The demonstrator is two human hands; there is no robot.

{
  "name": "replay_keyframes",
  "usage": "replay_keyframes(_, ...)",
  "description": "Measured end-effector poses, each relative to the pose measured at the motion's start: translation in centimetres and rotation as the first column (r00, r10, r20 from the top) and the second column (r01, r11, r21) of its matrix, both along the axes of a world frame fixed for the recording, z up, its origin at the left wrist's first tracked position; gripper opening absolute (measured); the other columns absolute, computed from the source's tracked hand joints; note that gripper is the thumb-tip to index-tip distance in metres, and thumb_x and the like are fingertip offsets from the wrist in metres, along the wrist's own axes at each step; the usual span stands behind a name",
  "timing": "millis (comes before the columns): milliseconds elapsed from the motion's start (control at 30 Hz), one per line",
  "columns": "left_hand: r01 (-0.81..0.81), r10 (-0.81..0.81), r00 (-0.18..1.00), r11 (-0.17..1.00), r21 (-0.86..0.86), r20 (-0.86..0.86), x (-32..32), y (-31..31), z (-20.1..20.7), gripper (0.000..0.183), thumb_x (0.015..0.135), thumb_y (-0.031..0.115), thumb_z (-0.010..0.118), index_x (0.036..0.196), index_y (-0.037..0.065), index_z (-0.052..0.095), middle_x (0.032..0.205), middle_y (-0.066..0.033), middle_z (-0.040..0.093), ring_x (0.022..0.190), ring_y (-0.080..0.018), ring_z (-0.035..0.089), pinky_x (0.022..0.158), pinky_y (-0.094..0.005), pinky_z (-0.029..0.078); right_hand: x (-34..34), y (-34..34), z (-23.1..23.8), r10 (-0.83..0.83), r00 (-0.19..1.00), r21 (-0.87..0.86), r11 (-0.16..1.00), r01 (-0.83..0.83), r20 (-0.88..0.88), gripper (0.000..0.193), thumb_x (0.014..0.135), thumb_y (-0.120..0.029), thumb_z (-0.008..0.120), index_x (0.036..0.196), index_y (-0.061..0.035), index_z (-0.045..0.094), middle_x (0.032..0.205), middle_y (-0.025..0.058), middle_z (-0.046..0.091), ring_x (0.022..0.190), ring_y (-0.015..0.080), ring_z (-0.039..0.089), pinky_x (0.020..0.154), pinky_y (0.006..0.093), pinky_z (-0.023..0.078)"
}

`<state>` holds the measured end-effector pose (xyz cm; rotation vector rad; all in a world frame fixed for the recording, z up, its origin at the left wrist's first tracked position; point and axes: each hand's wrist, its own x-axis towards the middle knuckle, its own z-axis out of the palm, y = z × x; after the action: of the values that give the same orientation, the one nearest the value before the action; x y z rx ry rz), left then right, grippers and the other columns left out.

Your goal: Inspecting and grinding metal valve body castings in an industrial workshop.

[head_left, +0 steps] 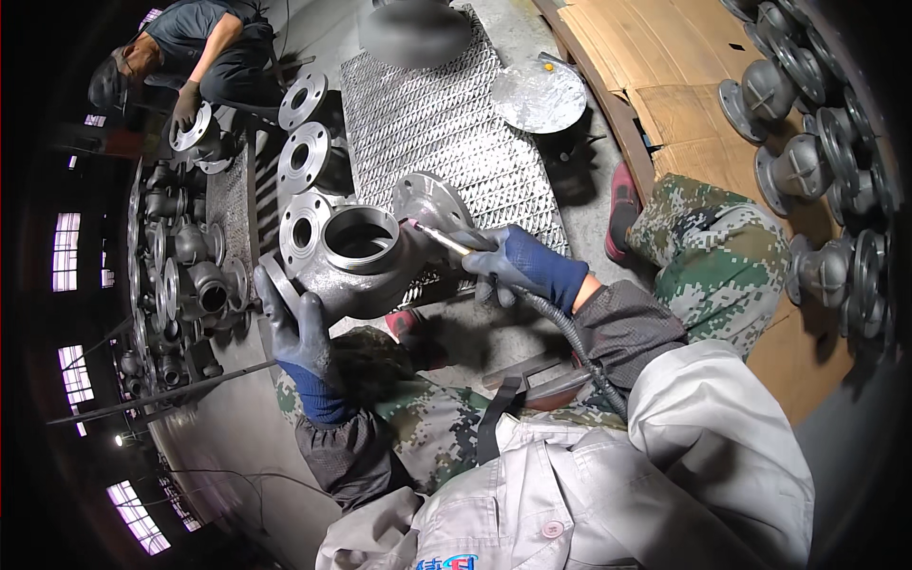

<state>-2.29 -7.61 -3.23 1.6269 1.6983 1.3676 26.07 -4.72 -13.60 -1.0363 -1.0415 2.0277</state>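
A grey cast-metal valve body (366, 285) with round flanges and an open circular neck is in front of me, its opening facing up. My left hand (306, 347), in a grey-and-blue work glove, is closed on the flange at its left side. In my gloved right hand (522, 266) is a slim air grinder (442, 237) with a small pink tip. That tip lies at the right of the neck, close to the casting; whether it touches cannot be made out. A ribbed dark hose (570, 337) trails from the grinder past my right sleeve.
Beyond the casting lies a patterned metal plate (442, 123), with a round metal disc (540, 95) to its right. Castings crowd the left (195, 247) and stand on cardboard (684, 104) at right. At upper left, a crouching person (204, 57) handles a flanged casting.
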Motion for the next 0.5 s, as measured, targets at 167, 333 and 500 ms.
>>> replay_keyframes(167, -0.007, 0.009, 0.999, 0.999, -0.038, 0.049, -0.5, -0.2, -0.4, 0.071, 0.096, 0.011, 0.059, 0.158, -0.002, 0.026, 0.160, -0.0127, 0.030, 0.143, -0.0221, 0.035, 0.117, -0.0361, 0.027, -0.8, -1.1, 0.0, 0.032, 0.999, -0.066, 0.997, -0.030, 0.036, 0.051, 0.098, -0.011, 0.057, 0.149, -0.0053, 0.048, 0.105, 0.0065, 0.064, 0.065, 0.0098, 0.066, 0.044, 0.0213, 0.049)
replay_keyframes(333, 0.003, -0.001, 0.998, 1.000, -0.026, 0.061, -0.5, 0.1, -0.4, 0.069, 0.096, 0.002, 0.054, 0.158, -0.003, 0.024, 0.165, -0.0147, 0.026, 0.151, -0.0225, 0.025, 0.121, -0.0343, 0.020, -1.3, -1.2, -1.0, 0.006, 0.997, -0.004, 1.000, -0.006, 0.076, 0.052, 0.099, -0.011, 0.057, 0.150, -0.0054, 0.045, 0.101, 0.0074, 0.065, 0.062, 0.0102, 0.067, 0.043, 0.0223, 0.051)
replay_keyframes(500, -0.003, 0.004, 1.000, 0.999, -0.042, 0.024, 0.6, -0.3, 0.5, 0.070, 0.097, 0.011, 0.057, 0.158, -0.002, 0.026, 0.161, -0.0131, 0.029, 0.144, -0.0222, 0.034, 0.118, -0.0361, 0.026, -1.0, -0.7, -1.5, -0.085, 0.994, -0.042, 0.995, 0.088, 0.062, 0.049, 0.096, -0.020, 0.062, 0.141, -0.0042, 0.054, 0.082, 0.0038, 0.060, 0.053, 0.0112, 0.058, 0.042, 0.0246, 0.051)
